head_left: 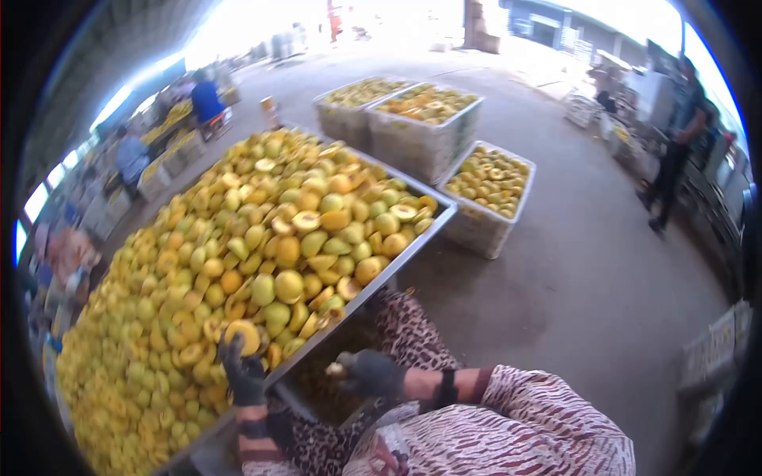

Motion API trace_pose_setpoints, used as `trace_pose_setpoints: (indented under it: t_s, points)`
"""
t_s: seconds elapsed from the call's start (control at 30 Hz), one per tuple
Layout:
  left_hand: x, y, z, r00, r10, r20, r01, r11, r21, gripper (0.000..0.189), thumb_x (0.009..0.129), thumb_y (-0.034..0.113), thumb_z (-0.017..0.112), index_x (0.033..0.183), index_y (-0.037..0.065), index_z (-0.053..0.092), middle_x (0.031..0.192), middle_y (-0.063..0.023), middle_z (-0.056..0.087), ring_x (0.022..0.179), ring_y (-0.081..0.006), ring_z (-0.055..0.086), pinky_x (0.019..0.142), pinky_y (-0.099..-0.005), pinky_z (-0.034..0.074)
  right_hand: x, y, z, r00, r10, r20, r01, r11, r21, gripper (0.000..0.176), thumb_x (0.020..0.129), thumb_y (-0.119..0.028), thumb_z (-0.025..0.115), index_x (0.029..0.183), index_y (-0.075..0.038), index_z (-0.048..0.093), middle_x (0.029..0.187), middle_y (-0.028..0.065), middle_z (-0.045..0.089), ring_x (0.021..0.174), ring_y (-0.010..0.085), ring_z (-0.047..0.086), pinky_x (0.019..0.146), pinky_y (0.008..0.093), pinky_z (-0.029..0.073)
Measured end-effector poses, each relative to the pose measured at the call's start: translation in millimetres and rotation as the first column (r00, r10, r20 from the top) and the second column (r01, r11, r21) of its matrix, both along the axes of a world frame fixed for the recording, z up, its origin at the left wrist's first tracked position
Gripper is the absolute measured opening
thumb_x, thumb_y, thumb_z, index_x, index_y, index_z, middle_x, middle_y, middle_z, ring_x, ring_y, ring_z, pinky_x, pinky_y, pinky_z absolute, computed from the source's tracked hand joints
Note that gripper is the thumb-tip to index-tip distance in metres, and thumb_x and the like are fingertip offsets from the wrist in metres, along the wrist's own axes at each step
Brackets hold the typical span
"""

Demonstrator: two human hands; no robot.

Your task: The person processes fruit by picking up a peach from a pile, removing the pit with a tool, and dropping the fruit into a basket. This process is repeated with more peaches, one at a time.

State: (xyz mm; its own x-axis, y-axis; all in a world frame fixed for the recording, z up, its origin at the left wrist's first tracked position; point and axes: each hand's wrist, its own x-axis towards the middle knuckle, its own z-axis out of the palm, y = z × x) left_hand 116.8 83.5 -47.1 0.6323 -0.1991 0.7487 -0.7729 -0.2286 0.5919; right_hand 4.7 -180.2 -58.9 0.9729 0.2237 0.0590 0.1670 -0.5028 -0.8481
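Note:
My left hand [243, 373], in a dark glove, holds a yellow peach half [243, 338] at the near edge of a big heap of peaches [270, 230]. Many of the heaped fruits are cut halves, some with the hollow facing up. The heap fills a metal-rimmed table [413, 226]. My right hand [371, 374], also gloved, is closed in front of my lap, right of the table edge. Something small and pale shows at its thumb side; I cannot tell what it is. Below the hands a dark gap [313, 393] lies between the table and my patterned trousers.
Beyond the table corner stand white crates full of peaches: two large ones [425, 143] [341, 119] and a smaller one [480, 226]. A person [679, 143] stands at the right. Other people [208, 99] work along the left side. White crates [718, 349] sit at lower right.

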Motion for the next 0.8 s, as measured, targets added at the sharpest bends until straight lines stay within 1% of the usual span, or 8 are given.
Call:
trace_pose_setpoints:
  t_s: [0.03,0.07,0.1,0.13,0.27,0.33,0.43,0.8]
  points:
    - [-23,-17,8,0.925,-0.142,-0.354,0.013,0.939,-0.343,0.031,0.098,0.019,0.056,0.127,0.009,0.054,0.131,-0.0180,0.051,0.106,-0.0332,0.063,0.088,-0.0400,0.057,2,-4,11,0.997,0.030,0.075,-0.024,0.997,-0.074,0.031,0.086,-0.034,0.068,0.097,-0.006,0.062,0.079,0.0218,0.066,0.072,0.0403,0.065,0.063,0.0466,0.049]
    - [-33,-24,12,0.901,-0.207,-0.382,0.003,0.882,-0.471,0.034,0.098,0.022,0.057,0.128,0.005,0.054,0.124,-0.0157,0.058,0.111,-0.0297,0.061,0.092,-0.0406,0.054,6,0,7,0.988,0.034,0.151,-0.031,0.999,-0.020,0.023,0.089,-0.027,0.067,0.092,-0.005,0.060,0.072,0.0180,0.063,0.064,0.0286,0.065,0.059,0.0415,0.048]
    - [-43,-35,37,0.617,-0.708,-0.344,-0.077,0.381,-0.921,0.039,0.099,0.028,0.056,0.128,0.002,0.053,0.118,-0.0143,0.063,0.112,-0.0265,0.061,0.095,-0.0414,0.052,2,8,35,0.996,0.010,0.089,-0.034,0.963,0.269,0.017,0.091,-0.020,0.065,0.093,-0.004,0.059,0.065,0.0112,0.055,0.061,0.0129,0.056,0.055,0.0343,0.046]
    - [-50,-42,38,0.620,-0.728,-0.292,-0.181,0.229,-0.956,0.043,0.101,0.034,0.053,0.130,0.002,0.053,0.122,-0.0152,0.061,0.115,-0.0269,0.059,0.098,-0.0435,0.050,8,8,38,0.994,0.048,0.101,-0.076,0.954,0.291,0.016,0.090,-0.016,0.066,0.096,-0.003,0.059,0.066,0.0038,0.052,0.065,0.0057,0.048,0.054,0.0291,0.044]
    - [-80,-71,62,0.653,-0.731,-0.198,0.014,0.272,-0.962,0.052,0.104,0.039,0.043,0.136,-0.002,0.046,0.134,-0.0192,0.054,0.125,-0.0337,0.052,0.108,-0.0480,0.042,9,22,89,0.982,0.081,-0.169,0.036,0.806,0.591,0.020,0.089,-0.016,0.067,0.102,-0.002,0.061,0.074,-0.0009,0.058,0.062,0.0047,0.050,0.053,0.0254,0.044]
    - [-92,-83,69,0.663,-0.715,-0.221,0.069,0.352,-0.933,0.050,0.104,0.035,0.045,0.138,-0.002,0.045,0.135,-0.0176,0.053,0.127,-0.0258,0.051,0.111,-0.0390,0.038,11,18,93,0.941,0.096,-0.325,0.140,0.763,0.631,0.022,0.089,-0.017,0.068,0.104,-0.002,0.061,0.076,-0.0012,0.059,0.060,0.0045,0.050,0.053,0.0238,0.045]
    - [-95,-93,73,0.828,-0.439,-0.348,0.201,0.813,-0.547,0.058,0.100,0.034,0.051,0.142,-0.005,0.041,0.140,-0.0190,0.050,0.131,-0.0250,0.046,0.113,-0.0378,0.032,15,10,86,0.914,0.284,-0.288,0.089,0.552,0.829,0.037,0.088,-0.017,0.069,0.119,0.001,0.057,0.080,0.0027,0.063,0.060,0.0073,0.056,0.051,0.0213,0.047]
    - [-94,-95,84,0.824,-0.420,-0.379,0.320,0.899,-0.300,0.061,0.096,0.029,0.058,0.144,-0.004,0.040,0.149,-0.0198,0.043,0.142,-0.0299,0.037,0.117,-0.0405,0.027,12,-22,104,0.981,0.138,-0.140,0.023,0.627,0.779,0.044,0.086,-0.010,0.071,0.126,0.001,0.056,0.099,0.0053,0.067,0.075,0.0078,0.061,0.061,0.0223,0.050]
